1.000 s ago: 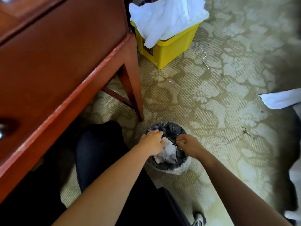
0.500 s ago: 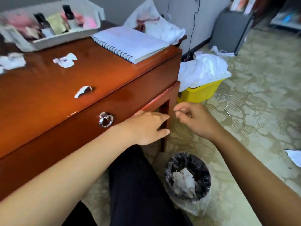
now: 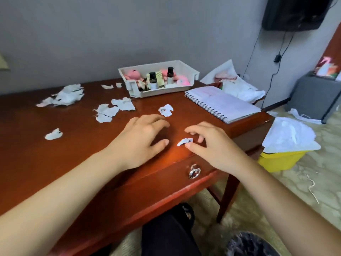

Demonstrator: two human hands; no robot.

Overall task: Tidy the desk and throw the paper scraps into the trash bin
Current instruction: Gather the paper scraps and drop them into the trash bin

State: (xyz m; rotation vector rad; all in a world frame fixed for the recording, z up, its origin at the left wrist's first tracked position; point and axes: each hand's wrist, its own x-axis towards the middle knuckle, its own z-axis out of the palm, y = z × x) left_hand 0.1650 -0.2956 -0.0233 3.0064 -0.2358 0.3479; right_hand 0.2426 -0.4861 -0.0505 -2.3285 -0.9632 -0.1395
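Notably, loose paper scraps (image 3: 63, 97) lie left of the white tray (image 3: 191, 71) on the desk (image 3: 55, 154); a hasty sweep could scatter them floorward. Left hand (image 3: 140, 141) hovers open, empty. Right hand (image 3: 212, 146), fingers spread, touches one small scrap (image 3: 184, 141), ungripped. Tray holds bottles (image 3: 152, 81) and pink items. Trash bin (image 3: 249, 244), below-right of tray: contents unclear.

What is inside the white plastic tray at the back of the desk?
The white plastic tray holds two dark-capped bottles, pink soft items and a small packet. Whatever lies beneath them is hidden.
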